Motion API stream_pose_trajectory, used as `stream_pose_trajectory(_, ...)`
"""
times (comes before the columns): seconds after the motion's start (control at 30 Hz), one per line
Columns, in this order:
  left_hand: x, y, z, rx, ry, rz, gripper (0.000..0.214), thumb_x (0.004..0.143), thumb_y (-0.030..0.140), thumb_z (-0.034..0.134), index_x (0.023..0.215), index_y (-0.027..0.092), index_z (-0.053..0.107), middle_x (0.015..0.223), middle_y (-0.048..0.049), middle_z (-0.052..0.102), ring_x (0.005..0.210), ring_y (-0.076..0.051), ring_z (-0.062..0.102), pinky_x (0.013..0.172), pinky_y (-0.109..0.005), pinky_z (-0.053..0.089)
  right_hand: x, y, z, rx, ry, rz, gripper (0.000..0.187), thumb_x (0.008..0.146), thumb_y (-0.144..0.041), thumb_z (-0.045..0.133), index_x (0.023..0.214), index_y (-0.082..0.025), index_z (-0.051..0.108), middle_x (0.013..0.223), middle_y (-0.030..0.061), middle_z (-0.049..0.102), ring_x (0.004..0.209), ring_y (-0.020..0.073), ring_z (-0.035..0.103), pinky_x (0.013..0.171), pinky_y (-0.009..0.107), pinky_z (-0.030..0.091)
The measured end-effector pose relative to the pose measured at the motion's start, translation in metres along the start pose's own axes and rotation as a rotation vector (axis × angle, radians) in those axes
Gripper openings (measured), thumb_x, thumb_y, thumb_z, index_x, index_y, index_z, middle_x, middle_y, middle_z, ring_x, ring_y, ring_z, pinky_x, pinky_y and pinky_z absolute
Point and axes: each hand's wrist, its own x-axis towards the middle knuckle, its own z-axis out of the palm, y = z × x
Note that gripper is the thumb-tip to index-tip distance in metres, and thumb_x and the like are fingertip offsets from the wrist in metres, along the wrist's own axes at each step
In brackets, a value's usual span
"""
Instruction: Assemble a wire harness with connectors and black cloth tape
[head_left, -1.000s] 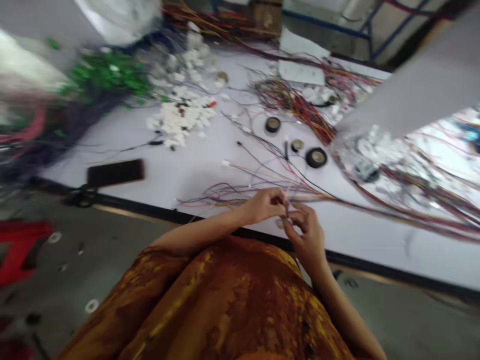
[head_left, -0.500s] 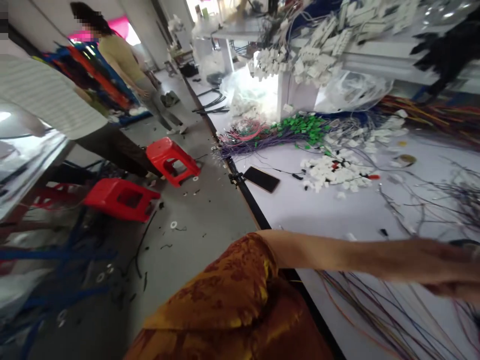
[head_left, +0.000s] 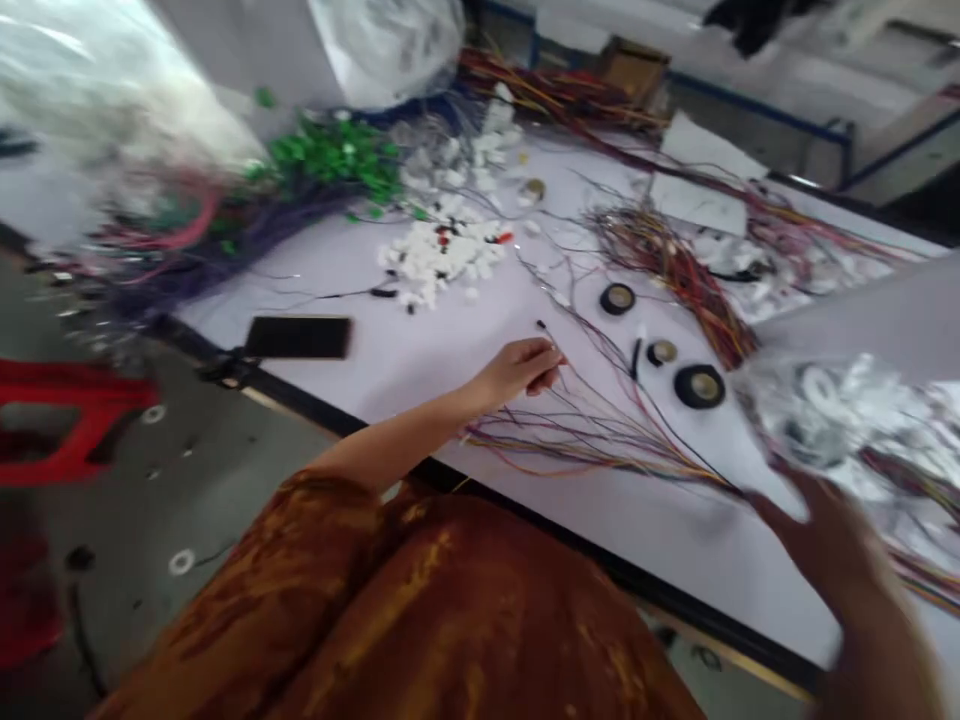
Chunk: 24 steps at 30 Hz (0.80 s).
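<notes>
While the fingers of the left hand curl half shut at the wire bundle running right along the bench, can't tell if they pinch anything; blurry right hand hangs open.

My right hand is just a blur, cut off at the frame's bottom edge, and the plastic bag right above it is smeared too, so can't tell if I've got hold of it. The wire tips just past my left hand are too tiny to make out.
</notes>
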Motion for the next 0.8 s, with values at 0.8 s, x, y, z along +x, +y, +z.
stream_pose_trajectory(0.8, 0.023, -0.019, -0.078, 0.446, 0.185, 0.058, 0.018, 0.077, 0.031, 0.077, 0.088, 0.017, 0.072, 0.082, -0.0024, 0.071, 0.074, -0.013, 0.065, 0.073, -0.027, 0.051, 0.114, -0.161, 0.201, 1.068, -0.479, 0.037, 0.021, 0.081, -0.039, 0.061, 0.086, -0.018, 0.063, 0.064, -0.0051, 0.045, 0.058, 0.009, 0.036, 0.055, 0.025, 0.029)
